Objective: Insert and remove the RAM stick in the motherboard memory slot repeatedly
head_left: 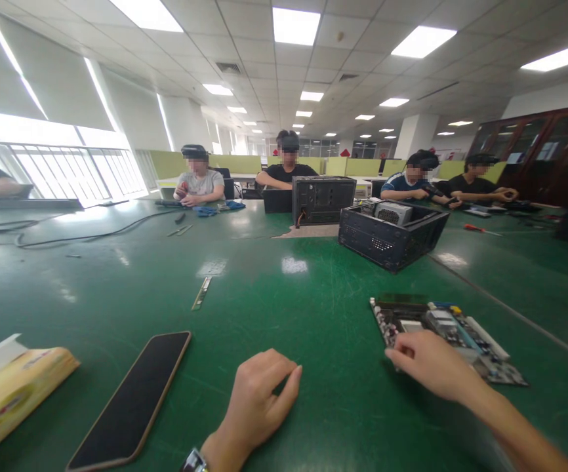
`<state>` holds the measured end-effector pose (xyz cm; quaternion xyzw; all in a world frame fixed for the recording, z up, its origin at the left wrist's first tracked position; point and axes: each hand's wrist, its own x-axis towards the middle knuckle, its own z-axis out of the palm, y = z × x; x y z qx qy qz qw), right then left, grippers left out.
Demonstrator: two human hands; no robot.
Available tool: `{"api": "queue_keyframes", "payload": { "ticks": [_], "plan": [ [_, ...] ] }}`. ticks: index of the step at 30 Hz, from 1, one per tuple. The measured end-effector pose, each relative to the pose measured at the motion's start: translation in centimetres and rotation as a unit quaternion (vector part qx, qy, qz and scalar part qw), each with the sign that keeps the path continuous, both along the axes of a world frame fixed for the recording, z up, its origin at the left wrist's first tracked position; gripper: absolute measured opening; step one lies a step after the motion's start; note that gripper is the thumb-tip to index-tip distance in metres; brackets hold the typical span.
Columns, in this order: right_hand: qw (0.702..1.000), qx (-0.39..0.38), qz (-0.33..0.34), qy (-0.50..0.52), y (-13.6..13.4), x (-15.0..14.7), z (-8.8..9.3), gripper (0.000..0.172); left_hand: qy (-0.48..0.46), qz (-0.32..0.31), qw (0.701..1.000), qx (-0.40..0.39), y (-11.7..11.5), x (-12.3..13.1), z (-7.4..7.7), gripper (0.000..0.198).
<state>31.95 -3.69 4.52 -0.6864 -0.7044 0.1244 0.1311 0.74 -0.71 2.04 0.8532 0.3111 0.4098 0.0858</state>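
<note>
A motherboard [466, 347] with slots and connectors is at the right, near me. My right hand [429, 364] is curled at its near left edge, thumb and fingers closed on that edge; the fingertips are partly hidden. My left hand [264, 400] rests on the green table [333, 393], loosely curled with thumb and forefinger close together, and nothing shows in it. Left of it lies a phone [134, 396] with a dark screen. A thin memory stick [201, 293] lies farther off.
A yellow tissue pack [23, 393] is at the near left. An open computer case [387, 239] with a power supply [393, 213] and an upright case [323, 200] stand farther back. A red screwdriver [481, 229] and a black cable [87, 236] lie around. Several people sit across the table.
</note>
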Motion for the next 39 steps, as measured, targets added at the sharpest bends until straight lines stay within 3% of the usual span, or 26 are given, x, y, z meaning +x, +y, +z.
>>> {"api": "queue_keyframes", "payload": {
  "ticks": [2,4,5,6,7,10,12,16,20,24,29,33,39],
  "plan": [
    [0.972,-0.124,0.119,0.163,-2.1,-2.6,0.8,0.034,0.001,-0.002,1.000,-0.001,0.0,0.1,0.0,0.021],
    [0.893,-0.245,0.210,0.314,-3.6,-4.2,1.5,0.040,0.002,-0.010,1.000,-0.008,0.0,0.1,0.1,0.018],
    [0.869,-0.256,0.221,0.361,-3.9,-4.6,1.7,0.045,0.004,-0.016,1.000,-0.015,-0.1,0.1,0.1,0.016],
    [0.873,-0.224,0.207,0.382,-3.9,-4.6,1.8,0.046,0.006,-0.023,0.999,-0.021,-0.1,0.1,0.1,0.015],
    [0.897,-0.156,0.171,0.376,-3.5,-4.3,1.7,0.043,0.009,-0.031,0.999,-0.027,-0.1,0.2,0.2,0.014],
    [0.963,0.069,0.049,0.255,-1.2,-2.5,0.5,0.035,0.023,-0.029,0.999,-0.039,0.0,0.2,0.4,0.014],
    [0.975,0.121,0.031,0.186,0.4,-1.3,-0.9,0.040,0.042,-0.009,0.998,-0.047,0.0,0.2,0.4,0.014],
    [0.986,0.080,0.047,0.136,1.8,-0.4,-2.9,0.057,0.092,0.007,0.994,-0.065,-0.1,0.2,0.1,0.041],
    [0.991,0.047,0.051,0.117,1.3,-0.7,-2.6,0.057,0.107,0.022,0.990,-0.087,0.0,0.2,-0.4,0.066],
    [0.992,0.058,0.028,0.106,0.8,-0.9,-2.0,0.050,0.106,0.033,0.988,-0.109,0.2,0.2,-0.7,0.066],
    [0.993,0.075,0.005,0.087,0.9,-1.2,-2.5,0.041,0.093,0.023,0.989,-0.109,0.3,0.1,-0.8,0.056],
    [0.990,0.078,0.025,0.117,0.9,-1.7,-2.7,0.041,0.098,-0.007,0.989,-0.114,0.3,0.0,-0.7,0.042],
    [0.984,0.082,0.047,0.154,0.3,-2.4,-2.4,0.042,0.105,-0.019,0.988,-0.112,0.4,0.0,-0.9,0.049]
  ]
}}
